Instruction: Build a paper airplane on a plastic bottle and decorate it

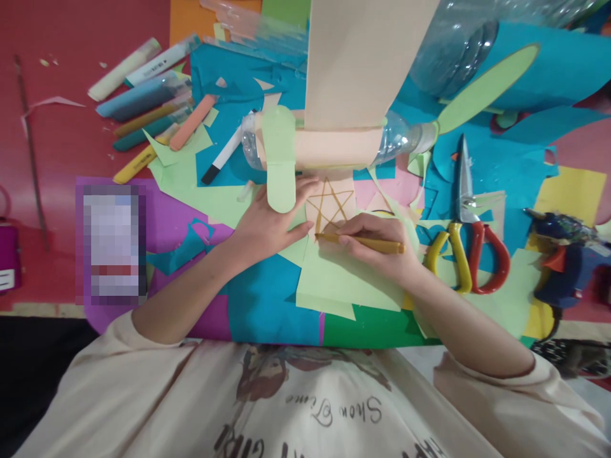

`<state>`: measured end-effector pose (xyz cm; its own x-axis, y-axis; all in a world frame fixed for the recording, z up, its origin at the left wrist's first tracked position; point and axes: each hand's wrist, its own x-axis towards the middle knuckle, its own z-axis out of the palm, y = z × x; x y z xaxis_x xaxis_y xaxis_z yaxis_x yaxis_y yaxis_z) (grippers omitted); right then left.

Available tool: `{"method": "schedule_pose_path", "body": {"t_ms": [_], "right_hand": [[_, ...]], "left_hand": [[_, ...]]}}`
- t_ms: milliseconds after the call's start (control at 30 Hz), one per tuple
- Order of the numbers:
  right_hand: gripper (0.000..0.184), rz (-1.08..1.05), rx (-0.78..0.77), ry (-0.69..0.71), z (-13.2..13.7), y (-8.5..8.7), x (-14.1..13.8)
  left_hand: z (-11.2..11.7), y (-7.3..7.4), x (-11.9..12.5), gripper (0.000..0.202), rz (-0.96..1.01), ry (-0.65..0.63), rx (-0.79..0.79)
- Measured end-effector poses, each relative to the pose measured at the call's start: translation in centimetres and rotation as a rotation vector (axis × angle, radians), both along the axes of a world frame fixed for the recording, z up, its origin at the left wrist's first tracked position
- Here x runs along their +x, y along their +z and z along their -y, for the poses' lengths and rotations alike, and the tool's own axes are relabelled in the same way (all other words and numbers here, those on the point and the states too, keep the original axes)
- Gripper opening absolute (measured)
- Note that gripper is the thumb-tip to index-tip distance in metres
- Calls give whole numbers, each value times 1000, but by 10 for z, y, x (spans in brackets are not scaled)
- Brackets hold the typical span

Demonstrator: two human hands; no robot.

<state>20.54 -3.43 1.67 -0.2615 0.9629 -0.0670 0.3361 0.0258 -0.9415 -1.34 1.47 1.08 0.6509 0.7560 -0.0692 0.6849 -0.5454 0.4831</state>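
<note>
A yellow-brown marker (382, 244) is held in my right hand (377, 238), its tip at the lower left point of a star (329, 202) drawn on peach paper (347, 181). My left hand (270, 226) lies flat with fingers spread, fingertips at the left edge of that peach paper. Just beyond my hands lies a plastic bottle (398, 137) wrapped in peach paper, with a large peach sheet (363, 57) rising from it. A light green paper strip (280, 159) with rounded ends crosses the bottle and hides part of my left fingers.
Scissors (470, 216) with red and yellow handles lie right of my right hand. Several markers (143, 108) are grouped at the upper left. A blurred-out phone-like object (112, 242) lies at left. Coloured paper sheets and scraps cover much of the red table (52, 140). Another clear bottle (443, 54) stands out at upper right.
</note>
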Motion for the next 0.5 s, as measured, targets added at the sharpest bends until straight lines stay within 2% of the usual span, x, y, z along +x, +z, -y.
{"method": "schedule_pose_path", "body": {"t_ms": [200,333,500], "right_hand": [[18,25,-36,-2,0,1,1],[11,-7,-20,-61,0,-1,1],[8,-26,-14,-36,1,-1,0]], "left_hand": [[0,1,0,52,-3,5,-17],[0,2,1,50,5,2,-18],[-1,1,1,51,2,1,-15]]}}
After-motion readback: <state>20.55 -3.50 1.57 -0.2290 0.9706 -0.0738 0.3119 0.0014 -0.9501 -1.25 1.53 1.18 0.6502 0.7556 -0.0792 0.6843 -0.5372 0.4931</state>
